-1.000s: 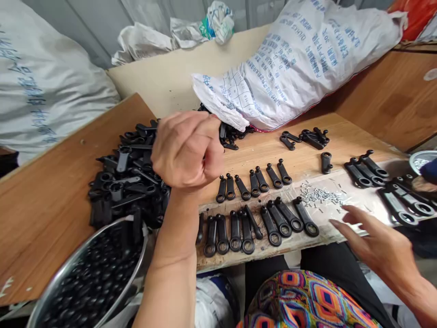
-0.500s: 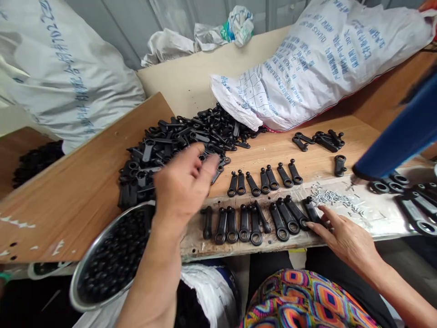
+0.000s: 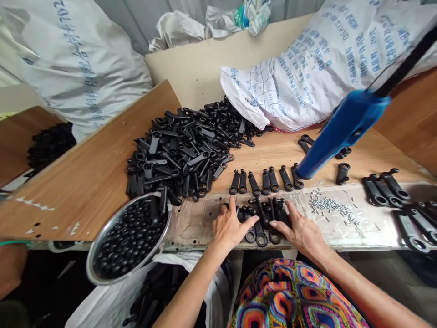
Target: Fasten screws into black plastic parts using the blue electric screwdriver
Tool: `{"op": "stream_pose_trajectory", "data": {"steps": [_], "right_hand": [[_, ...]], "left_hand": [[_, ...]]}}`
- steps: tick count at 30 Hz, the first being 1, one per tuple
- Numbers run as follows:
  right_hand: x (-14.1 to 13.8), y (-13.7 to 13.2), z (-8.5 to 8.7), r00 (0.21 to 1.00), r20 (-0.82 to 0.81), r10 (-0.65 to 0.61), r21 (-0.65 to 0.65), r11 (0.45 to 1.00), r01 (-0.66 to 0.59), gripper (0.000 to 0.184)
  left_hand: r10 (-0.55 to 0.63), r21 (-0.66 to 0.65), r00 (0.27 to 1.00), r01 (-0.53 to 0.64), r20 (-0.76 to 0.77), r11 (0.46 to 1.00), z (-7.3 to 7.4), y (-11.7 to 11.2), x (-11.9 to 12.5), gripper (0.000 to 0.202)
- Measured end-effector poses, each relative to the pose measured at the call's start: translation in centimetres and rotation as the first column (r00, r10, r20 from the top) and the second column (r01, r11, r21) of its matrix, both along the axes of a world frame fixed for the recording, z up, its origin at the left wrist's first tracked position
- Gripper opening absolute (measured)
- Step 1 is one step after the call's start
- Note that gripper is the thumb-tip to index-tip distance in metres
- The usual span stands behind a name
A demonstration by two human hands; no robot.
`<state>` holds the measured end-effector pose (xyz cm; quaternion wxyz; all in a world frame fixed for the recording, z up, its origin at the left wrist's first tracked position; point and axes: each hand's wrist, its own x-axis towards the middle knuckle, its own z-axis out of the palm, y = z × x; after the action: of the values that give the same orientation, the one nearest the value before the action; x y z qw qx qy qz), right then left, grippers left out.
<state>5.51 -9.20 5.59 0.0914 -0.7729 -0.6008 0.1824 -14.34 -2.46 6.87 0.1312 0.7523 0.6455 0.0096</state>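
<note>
Left hand (image 3: 232, 228) and right hand (image 3: 298, 230) both down on the bench, fingers spread, small gap btw them, either side of a tight bunch of matte black plastic ring-ended levers (image 3: 262, 218); can't tell if gripped, parts under palms hidden, count unclear. Blurry blue handle (image 3: 343, 132) on black rod blocks levers top R. Round steel bowl (image 3: 118, 207) holds shiny black round pieces (image 3: 126, 241), lever leaning in at rim; big black lever heap (image 3: 177, 155) just behind.
</note>
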Motion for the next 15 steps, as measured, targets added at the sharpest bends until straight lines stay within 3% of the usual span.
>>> {"op": "stream_pose_trajectory", "data": {"steps": [3,6,9,12,15], "right_hand": [[-1.7,1.0,0.4,0.993,-0.108,0.044,0.023,0.999,-0.041,0.077],[-2.4,1.7,0.9,0.952,-0.295,0.080,0.027,0.997,-0.076,0.076],[-2.2,1.9,0.9,0.886,-0.462,0.044,-0.052,0.996,-0.077,0.078],[-1.4,1.2,0.5,0.847,-0.531,-0.010,-0.110,0.992,-0.057,0.084],[0.2,0.8,-0.3,0.887,-0.459,-0.047,-0.127,0.992,-0.013,0.085]], "left_hand": [[-0.019,-0.023,0.995,0.022,0.096,1.000,0.1,-0.1,0.8,0.084],[0.027,-0.109,0.948,0.009,0.316,0.994,-0.3,-0.2,1.1,0.075],[0.189,-0.257,0.761,-0.030,0.621,0.966,-0.9,-0.8,1.7,0.073],[0.330,-0.392,0.548,-0.004,0.769,0.920,-0.9,-1.9,2.4,0.069],[0.370,-0.444,0.488,0.041,0.791,0.895,-0.6,-2.5,2.6,0.073]]}}
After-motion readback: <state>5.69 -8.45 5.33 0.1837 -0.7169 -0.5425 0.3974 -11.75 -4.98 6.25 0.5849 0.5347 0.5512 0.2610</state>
